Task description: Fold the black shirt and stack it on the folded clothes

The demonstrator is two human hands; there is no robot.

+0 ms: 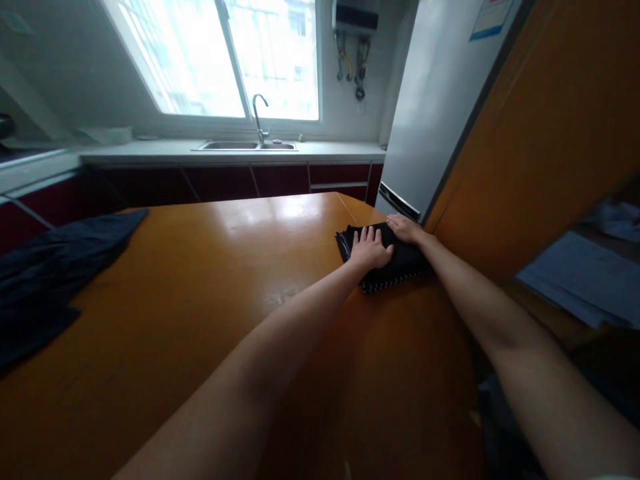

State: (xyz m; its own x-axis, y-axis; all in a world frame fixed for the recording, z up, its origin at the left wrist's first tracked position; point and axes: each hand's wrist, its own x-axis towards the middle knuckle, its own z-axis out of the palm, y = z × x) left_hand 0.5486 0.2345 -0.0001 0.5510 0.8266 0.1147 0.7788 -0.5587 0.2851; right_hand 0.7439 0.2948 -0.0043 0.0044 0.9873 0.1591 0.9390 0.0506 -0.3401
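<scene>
A folded black garment lies near the far right corner of the orange wooden table. My left hand rests flat on top of it, fingers stretched out and slightly apart. My right hand lies on the garment's far right edge, palm down with fingers extended. Both arms reach across the table toward it. A loose dark garment is spread on the table's left side, away from both hands.
A grey refrigerator stands just beyond the table's far right corner. An orange wooden panel rises to the right. A counter with a sink and faucet runs under the window. Light blue cloth lies at the right.
</scene>
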